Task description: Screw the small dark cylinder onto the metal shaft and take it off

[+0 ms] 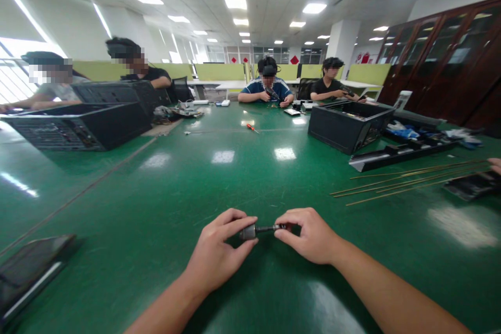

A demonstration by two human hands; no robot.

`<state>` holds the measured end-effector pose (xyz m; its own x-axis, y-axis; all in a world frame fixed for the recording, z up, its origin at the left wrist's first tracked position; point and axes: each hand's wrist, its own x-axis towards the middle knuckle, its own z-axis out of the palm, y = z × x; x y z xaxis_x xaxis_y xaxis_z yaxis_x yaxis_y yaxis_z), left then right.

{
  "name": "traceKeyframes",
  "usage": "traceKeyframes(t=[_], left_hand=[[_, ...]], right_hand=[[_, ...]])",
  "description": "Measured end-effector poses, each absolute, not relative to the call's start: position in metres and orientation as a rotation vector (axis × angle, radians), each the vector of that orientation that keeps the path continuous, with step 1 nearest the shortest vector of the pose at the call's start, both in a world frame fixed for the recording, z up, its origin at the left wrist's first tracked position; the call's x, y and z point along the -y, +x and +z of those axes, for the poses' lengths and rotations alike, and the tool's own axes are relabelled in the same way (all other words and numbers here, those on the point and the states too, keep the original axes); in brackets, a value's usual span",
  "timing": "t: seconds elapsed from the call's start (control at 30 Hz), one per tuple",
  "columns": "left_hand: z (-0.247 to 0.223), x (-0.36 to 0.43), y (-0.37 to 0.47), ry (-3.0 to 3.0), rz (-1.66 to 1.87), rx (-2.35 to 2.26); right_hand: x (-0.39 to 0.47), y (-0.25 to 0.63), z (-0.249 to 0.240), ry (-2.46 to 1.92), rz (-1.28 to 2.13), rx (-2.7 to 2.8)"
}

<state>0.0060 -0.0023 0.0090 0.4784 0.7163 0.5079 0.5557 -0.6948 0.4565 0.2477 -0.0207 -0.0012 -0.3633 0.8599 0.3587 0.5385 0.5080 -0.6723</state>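
Note:
Low over the green table (pixel 188 188), my left hand (pixel 219 250) grips a dark metal cylinder (pixel 248 232) between thumb and fingers. A thin shaft (pixel 266 228) sticks out of the cylinder towards the right, lying roughly level. My right hand (pixel 311 235) is closed in a pinch on the shaft's far end, where a small dark piece shows between the fingertips. The exact kind of this part cannot be made out. Its left end is partly covered by my left fingers.
Black computer cases (pixel 332 128) stand at both sides. A red screwdriver (pixel 251 128) lies mid-table. Thin brass-coloured rods (pixel 391 183) lie at right, near another person's hand (pixel 495 164). A dark panel (pixel 31 271) lies front left. Several co-workers sit around the table.

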Motion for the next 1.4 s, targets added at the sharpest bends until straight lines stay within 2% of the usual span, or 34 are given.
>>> traceKeyframes(t=[1.4], left_hand=[[0.0126, -0.0013, 0.0016, 2.467, 0.992, -1.171]], right_hand=[[0.0189, 0.2556, 0.002, -1.141, 0.577, 2.044]])
